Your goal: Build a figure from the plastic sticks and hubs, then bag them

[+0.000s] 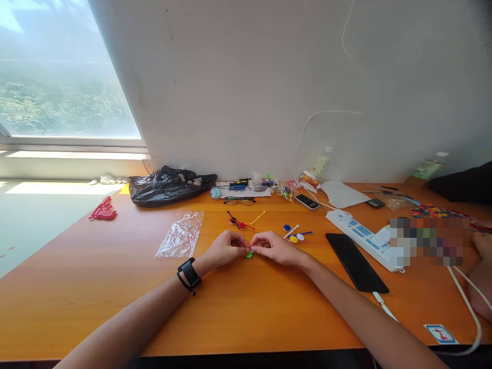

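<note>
My left hand [226, 248], with a black band on its wrist, pinches a small green plastic disc [249, 255] just above the tabletop. The fingertips of my right hand [274, 247] are closed at the same green piece and meet the left ones; the fingers cover part of it. Just beyond my hands lie a black arrow-shaped piece [229, 216], a red arrow-shaped piece [243, 225] and a yellow arrow-shaped piece [258, 218]. Right of them are a white arrow [292, 231], a blue arrow [303, 234], a blue disc [286, 227], a yellow disc [293, 239] and a white disc [300, 237].
A clear plastic bag [180, 234] and black bag [169, 187] lie left. Glasses [240, 201] sit behind the pieces. Rightward are a black phone [355, 262] with a cable, a white power strip [363, 238] and another person's arm [482, 277] at the edge.
</note>
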A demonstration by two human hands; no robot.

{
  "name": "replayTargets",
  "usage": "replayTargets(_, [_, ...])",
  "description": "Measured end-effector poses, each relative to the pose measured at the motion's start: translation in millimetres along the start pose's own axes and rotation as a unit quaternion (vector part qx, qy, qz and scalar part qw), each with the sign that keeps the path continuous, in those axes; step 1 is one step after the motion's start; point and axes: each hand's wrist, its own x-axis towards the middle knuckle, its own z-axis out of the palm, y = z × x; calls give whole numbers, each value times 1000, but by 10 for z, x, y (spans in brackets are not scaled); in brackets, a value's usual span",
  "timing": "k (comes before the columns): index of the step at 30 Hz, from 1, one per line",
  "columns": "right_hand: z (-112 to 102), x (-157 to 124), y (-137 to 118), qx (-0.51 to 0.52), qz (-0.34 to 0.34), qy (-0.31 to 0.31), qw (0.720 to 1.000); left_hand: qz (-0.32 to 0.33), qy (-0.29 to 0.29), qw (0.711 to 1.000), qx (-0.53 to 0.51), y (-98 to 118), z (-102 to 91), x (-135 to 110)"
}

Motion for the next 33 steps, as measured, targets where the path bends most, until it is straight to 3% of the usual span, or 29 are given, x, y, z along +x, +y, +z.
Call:
replayTargets(11, [15,16,44,0,12,-1,1000,-54,16,998,35,52,29,10])
replayTargets(20, [23,16,19,-4,10,-7,1000,-23,8,998,59,-20,17,34])
replayTargets(29, [25,-5,-8,-16,13,-18,1000,-18,26,991,129,41,18,-17])
replayTargets(33, [20,-12,-23,-29,4,-14,999,31,15,993,114,-14,35,-33])
